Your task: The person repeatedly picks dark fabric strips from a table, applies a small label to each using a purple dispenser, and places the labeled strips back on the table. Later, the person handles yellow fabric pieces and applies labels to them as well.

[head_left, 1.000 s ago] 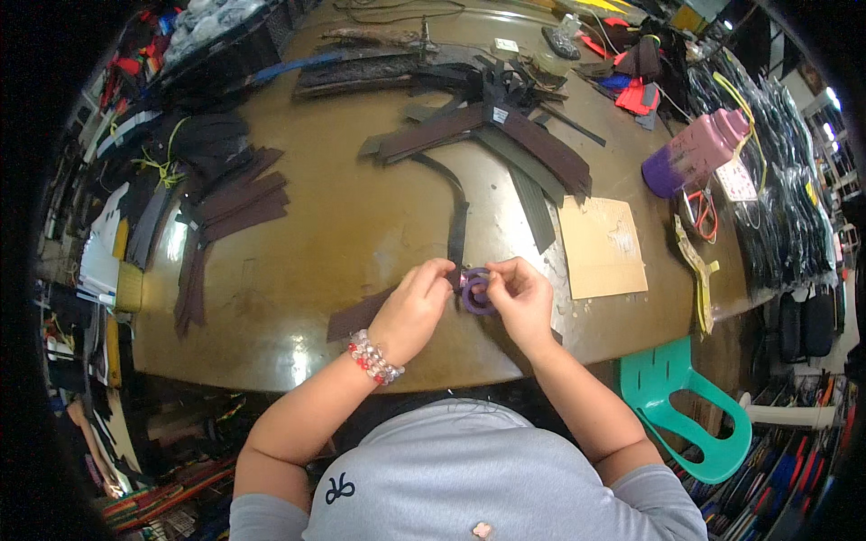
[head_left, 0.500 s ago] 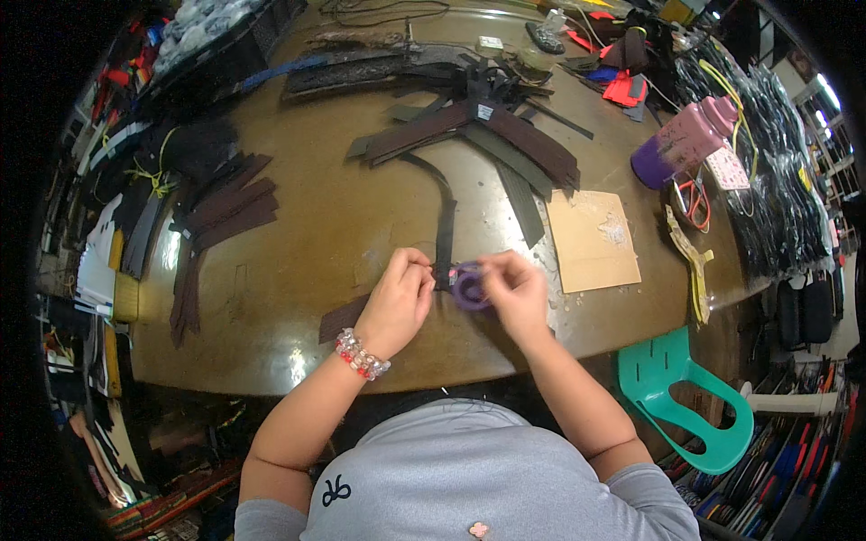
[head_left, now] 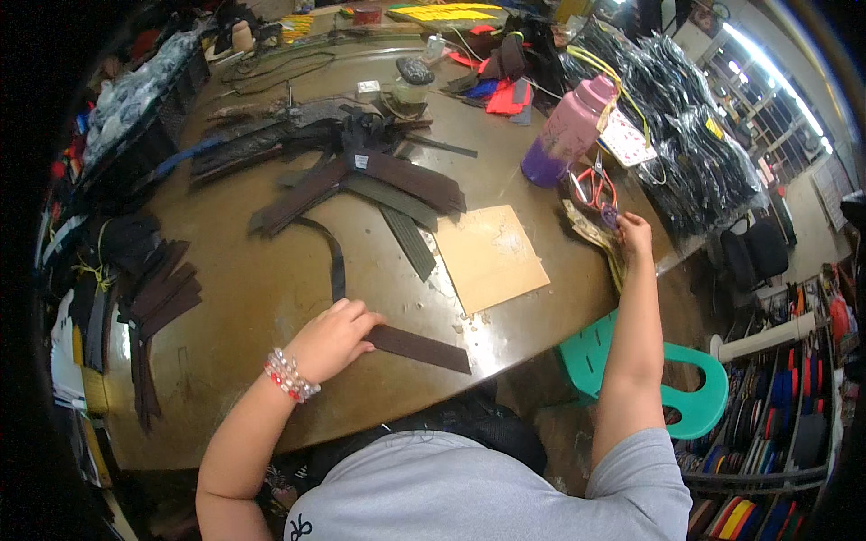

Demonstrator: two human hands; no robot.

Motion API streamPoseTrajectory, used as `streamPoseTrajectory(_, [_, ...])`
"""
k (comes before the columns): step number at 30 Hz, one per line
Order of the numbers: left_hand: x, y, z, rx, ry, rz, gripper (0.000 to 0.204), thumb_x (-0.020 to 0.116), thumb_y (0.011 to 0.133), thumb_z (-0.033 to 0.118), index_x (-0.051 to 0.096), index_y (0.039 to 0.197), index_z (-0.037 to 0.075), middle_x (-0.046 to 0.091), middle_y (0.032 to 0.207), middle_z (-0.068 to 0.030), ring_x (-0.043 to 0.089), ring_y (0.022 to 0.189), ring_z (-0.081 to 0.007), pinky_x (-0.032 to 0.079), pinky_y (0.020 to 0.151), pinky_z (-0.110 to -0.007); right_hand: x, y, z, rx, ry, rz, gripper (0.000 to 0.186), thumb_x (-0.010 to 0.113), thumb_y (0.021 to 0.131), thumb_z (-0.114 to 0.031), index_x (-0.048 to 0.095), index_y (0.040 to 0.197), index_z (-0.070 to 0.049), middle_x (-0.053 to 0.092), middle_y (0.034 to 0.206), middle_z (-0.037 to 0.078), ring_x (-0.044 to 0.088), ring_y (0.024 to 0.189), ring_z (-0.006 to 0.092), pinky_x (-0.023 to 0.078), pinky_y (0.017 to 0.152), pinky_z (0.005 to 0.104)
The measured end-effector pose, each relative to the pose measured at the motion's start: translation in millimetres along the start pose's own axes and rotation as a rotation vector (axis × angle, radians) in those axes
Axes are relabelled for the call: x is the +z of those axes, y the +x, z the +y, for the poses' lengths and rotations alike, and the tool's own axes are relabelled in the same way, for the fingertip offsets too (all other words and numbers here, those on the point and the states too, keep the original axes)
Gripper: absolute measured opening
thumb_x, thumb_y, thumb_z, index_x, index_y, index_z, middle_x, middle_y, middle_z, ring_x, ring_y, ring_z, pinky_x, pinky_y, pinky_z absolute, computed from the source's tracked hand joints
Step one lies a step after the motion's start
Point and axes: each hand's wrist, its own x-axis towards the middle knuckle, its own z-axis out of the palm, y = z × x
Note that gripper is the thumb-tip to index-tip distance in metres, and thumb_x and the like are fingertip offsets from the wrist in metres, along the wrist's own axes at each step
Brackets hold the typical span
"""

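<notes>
Where the glossy brown table (head_left: 234,316) curves to its front edge, a green stool (head_left: 577,356) tucks against it. I see the left hand (head_left: 334,338) over one end of a dark brown strip (head_left: 422,350) near that edge; its grip I cannot tell. The right hand (head_left: 636,234), at the right edge beside scissors (head_left: 599,166), pinches a purple ring (head_left: 610,216). A white label (head_left: 361,161) is too small to read.
</notes>
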Motion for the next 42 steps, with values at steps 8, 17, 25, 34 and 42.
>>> streamPoseTrajectory(8, [-7, -3, -24, 0.056, -0.172, 0.080, 0.038, 0.072, 0.078, 0.015, 0.058, 0.112, 0.006, 0.057, 0.113, -0.0093, 0.054, 0.101, -0.0297, 0.046, 0.090, -0.038, -2, 16, 27, -0.063, -0.091, 0.069, 0.043, 0.071, 0.084, -0.009, 0.049, 0.120, 0.000, 0.059, 0.071, 0.006, 0.056, 0.052, 0.0131, 0.046, 0.045, 0.0233])
streamPoseTrajectory(17, [-27, 17, -34, 0.051, -0.334, 0.045, 0.030, 0.075, 0.078, 0.014, 0.060, 0.101, 0.001, 0.058, 0.093, -0.0069, 0.059, 0.094, -0.0211, 0.051, 0.079, -0.035, 110, -114, -25, -0.337, 0.229, -0.138, 0.030, 0.063, 0.092, -0.014, 0.055, 0.119, -0.002, 0.063, 0.089, 0.004, 0.058, 0.064, 0.0080, 0.045, 0.049, 0.0189])
streamPoseTrajectory(25, [-32, -22, -75, 0.180, -0.236, -0.085, 0.024, 0.058, 0.072, -0.012, 0.064, 0.087, 0.006, 0.063, 0.111, -0.0078, 0.057, 0.109, -0.0281, 0.046, 0.097, -0.037, 241, -321, 31, -0.113, -0.084, -0.610, 0.021, 0.056, 0.095, -0.008, 0.057, 0.116, -0.003, 0.056, 0.085, 0.000, 0.055, 0.076, 0.0072, 0.046, 0.068, 0.0222])
streamPoseTrajectory(34, [-28, -11, -38, -0.241, -0.188, 0.189, 0.023, 0.068, 0.083, 0.013, 0.067, 0.104, 0.004, 0.061, 0.094, -0.0124, 0.066, 0.079, -0.0268, 0.054, 0.074, -0.036, 255, -330, 44, -0.109, -0.047, -0.621, 0.026, 0.048, 0.099, -0.008, 0.055, 0.122, 0.003, 0.062, 0.101, 0.007, 0.059, 0.082, 0.0102, 0.054, 0.068, 0.0262])
streamPoseTrajectory(42, [39, 4, -50, -0.281, -0.012, 0.476, 0.012, 0.061, 0.087, 0.011, 0.058, 0.087, -0.001, 0.057, 0.091, -0.0179, 0.059, 0.084, -0.0358, 0.050, 0.076, -0.042, 278, -344, 89, -0.033, -0.063, -0.610, 0.022, 0.053, 0.095, -0.004, 0.061, 0.112, 0.006, 0.064, 0.096, 0.009, 0.062, 0.072, 0.0107, 0.056, 0.058, 0.0250])
